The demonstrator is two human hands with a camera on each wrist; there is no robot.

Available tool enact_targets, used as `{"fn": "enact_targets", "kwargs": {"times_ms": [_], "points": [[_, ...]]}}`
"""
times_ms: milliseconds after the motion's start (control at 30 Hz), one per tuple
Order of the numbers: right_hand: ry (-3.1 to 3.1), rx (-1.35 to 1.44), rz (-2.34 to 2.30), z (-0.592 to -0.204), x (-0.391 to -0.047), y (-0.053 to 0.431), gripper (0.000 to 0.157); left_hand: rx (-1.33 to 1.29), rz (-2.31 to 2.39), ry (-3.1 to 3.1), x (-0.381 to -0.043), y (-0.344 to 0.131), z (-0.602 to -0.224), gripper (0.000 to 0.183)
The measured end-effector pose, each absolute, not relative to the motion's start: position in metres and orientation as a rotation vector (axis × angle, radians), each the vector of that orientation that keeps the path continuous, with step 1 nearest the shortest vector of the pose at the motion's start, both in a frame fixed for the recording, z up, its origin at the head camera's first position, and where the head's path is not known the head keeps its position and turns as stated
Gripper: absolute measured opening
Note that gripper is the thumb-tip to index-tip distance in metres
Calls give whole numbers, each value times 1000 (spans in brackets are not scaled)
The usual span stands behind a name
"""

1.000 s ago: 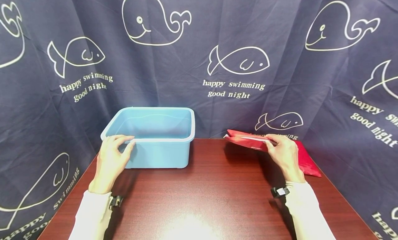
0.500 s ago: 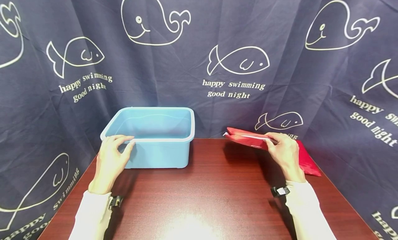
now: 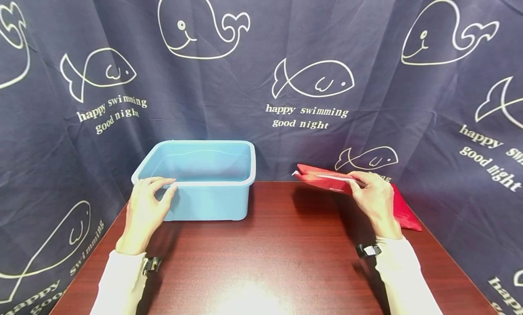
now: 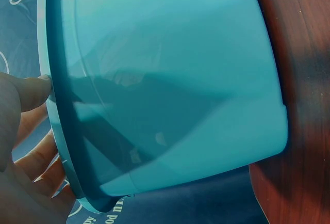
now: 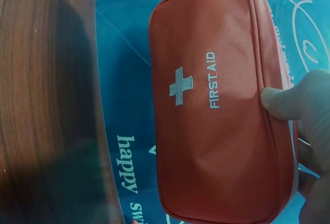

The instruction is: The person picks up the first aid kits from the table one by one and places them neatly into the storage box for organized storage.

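A light blue plastic bin (image 3: 206,201) stands at the left back of the table. My left hand (image 3: 148,210) is at its near left rim, with the thumb (image 4: 37,92) on the outer side and the other fingers beyond the rim, pinching it. A red first aid pouch (image 5: 211,115), marked with a pale cross and lettering, hangs just above the table at the right back. Its zippered upper edge is pinched by my right hand (image 3: 373,201), thumb on the lettered face; the fingers behind are partly hidden.
Flat red material (image 3: 404,213) lies on the table behind the right wrist; what it is cannot be told. A dark blue curtain (image 3: 261,88) with whale and fish drawings encloses the reddish-brown table (image 3: 261,251) at the back and sides.
My right hand has raised the first aid pouch slightly, its left end coming up most. The left hand and the bin have stayed in place.
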State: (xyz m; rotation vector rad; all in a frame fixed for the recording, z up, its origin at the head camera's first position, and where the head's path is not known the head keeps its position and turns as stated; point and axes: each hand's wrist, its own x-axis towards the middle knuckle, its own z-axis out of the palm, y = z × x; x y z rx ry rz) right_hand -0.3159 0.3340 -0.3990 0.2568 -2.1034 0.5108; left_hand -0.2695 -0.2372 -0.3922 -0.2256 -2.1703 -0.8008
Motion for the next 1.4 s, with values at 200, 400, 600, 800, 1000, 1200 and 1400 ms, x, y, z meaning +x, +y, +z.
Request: {"fn": "enact_targets", "kwargs": {"times_ms": [200, 400, 600, 800, 1000, 1200, 1400], "points": [[-2079, 268, 514, -396, -313, 332, 17, -219, -806, -2175, -269, -237, -392, 19], [-2067, 277, 526, -393, -311, 330, 16, -221, -805, -2178, -269, -238, -393, 20], [-2050, 303, 516, -389, -310, 328, 16, -228, -806, -2172, -269, -238, -393, 19], [-2051, 293, 528, -385, -308, 325, 17, -229, -805, -2169, -269, -238, -393, 19], [-2029, 299, 533, -383, -307, 322, 19, -231, -803, -2167, -270, -239, -394, 19], [-2025, 302, 538, -380, -305, 319, 20, -234, -802, -2162, -271, -239, -394, 19], [-2012, 302, 537, -378, -303, 316, 20, -231, -812, -2167, -270, -238, -393, 20]]}}
